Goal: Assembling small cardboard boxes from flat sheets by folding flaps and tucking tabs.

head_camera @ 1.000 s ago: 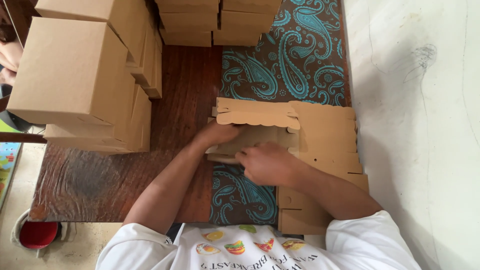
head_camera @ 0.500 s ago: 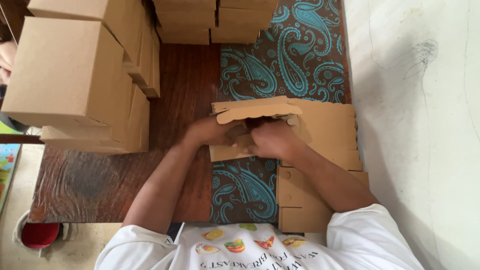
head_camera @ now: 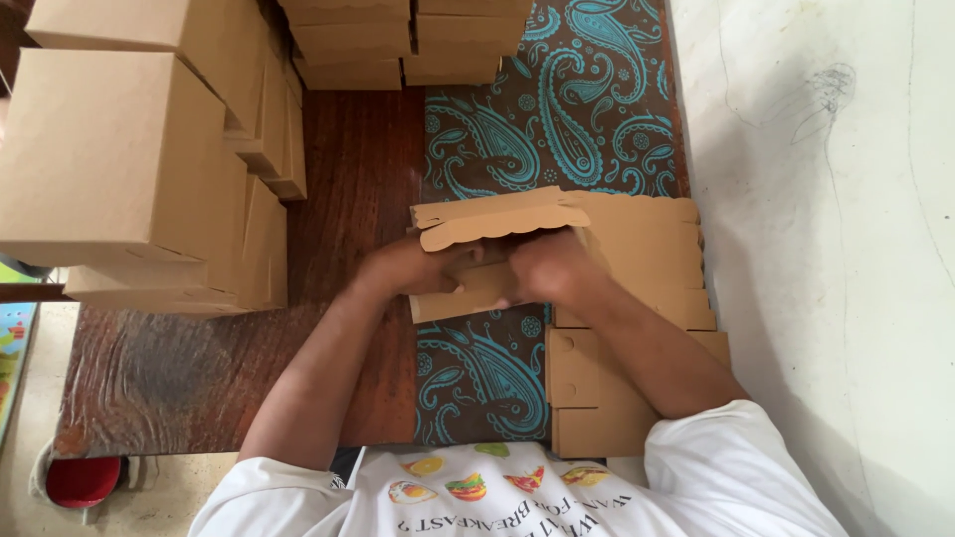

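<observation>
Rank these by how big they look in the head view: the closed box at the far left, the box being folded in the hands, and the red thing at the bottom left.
1. Closed cardboard box, though it stands nearer the camera.
2. Box being folded, between the left hand and right hand.
3. Red thing, partly hidden.

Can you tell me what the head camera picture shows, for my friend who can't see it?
A person's left hand and right hand fold a brown cardboard box on a wooden table with a teal patterned cloth. Flat cardboard sheets lie to the right, finished boxes are stacked to the left.
</observation>
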